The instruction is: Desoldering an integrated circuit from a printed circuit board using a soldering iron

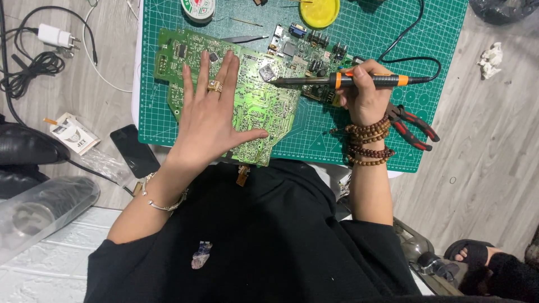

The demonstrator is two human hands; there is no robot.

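Left hand (210, 118) flat, fingers spread, palm pressing on green circuit board (252, 101) – grips nothing | right hand (365, 92) wraps soldering iron (342, 80), tip on board near its upper middle | board lies on gridded green cutting mat (359, 33) over pale wood floor | red-handled pliers (412, 126) beside right wrist – bead bracelets, glossy solder side up.

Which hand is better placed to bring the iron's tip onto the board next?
Right, most likely: the right hand already grips the black-and-orange soldering iron, its tip at the green circuit board. The left hand lies flat on the board, steadying it.
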